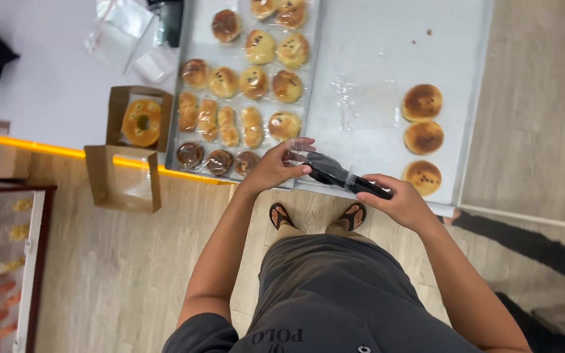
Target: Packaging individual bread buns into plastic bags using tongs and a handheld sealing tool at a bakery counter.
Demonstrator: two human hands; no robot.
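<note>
Black tongs [344, 178] sit partly inside a clear plastic bag [302, 153] above the tray's [387, 39] near edge. The right hand [400, 204] is closed around their handle and the left hand [273, 168] pinches the bag's mouth. Holding that mouth wide and steady would help, with the three bare buns [423, 137] just beyond.

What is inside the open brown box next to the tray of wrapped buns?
The brown box holds one golden ring-shaped pastry, lying flat with a hole in its middle. Whatever lies under it, on the box floor, is covered.
</note>
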